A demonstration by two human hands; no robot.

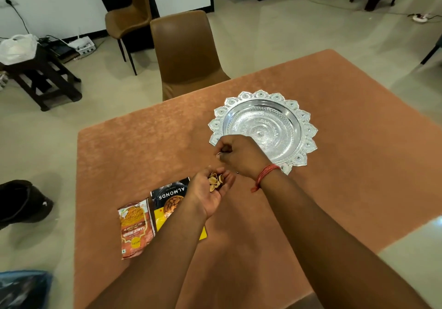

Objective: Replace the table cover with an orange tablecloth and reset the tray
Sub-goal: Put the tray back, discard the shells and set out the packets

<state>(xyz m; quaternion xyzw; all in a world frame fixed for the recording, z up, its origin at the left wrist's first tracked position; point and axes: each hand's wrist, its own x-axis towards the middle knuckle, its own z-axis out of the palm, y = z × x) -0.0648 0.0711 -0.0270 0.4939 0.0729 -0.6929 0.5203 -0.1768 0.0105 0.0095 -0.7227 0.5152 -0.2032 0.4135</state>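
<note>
Head view is being filled, nearest the camera, by two bare forearms reaching forward over the desk (334, 213), which is being covered by an orange tablecloth (143, 155). Taking the silver tray (308, 129) as the landmark, the left hand (210, 193) is being held palm up just in front of its near-left rim, the fingers (229, 179) being kept loosely cupped around a small heap of nut shells (215, 181). The right hand (239, 155) is being held directly above the cupped palm and over the near-left edge of the tray, its fingers being curled in toward the thumb; whether anything is being pinched there cannot be told. A red thread (265, 175) is being worn around the right wrist.

Nearer and to the left of the tray, an almonds packet (167, 203) is lying flat on the cloth, partly hidden under the left wrist, and a red snack packet (135, 229) is lying just beside it on the left, their edges touching.

The tray itself is resting on the cloth near the middle of the desk, nothing being visible in its bowl. Beyond the tray and to its left, a brown chair (186, 52) is being kept against the far edge of the desk.
</note>
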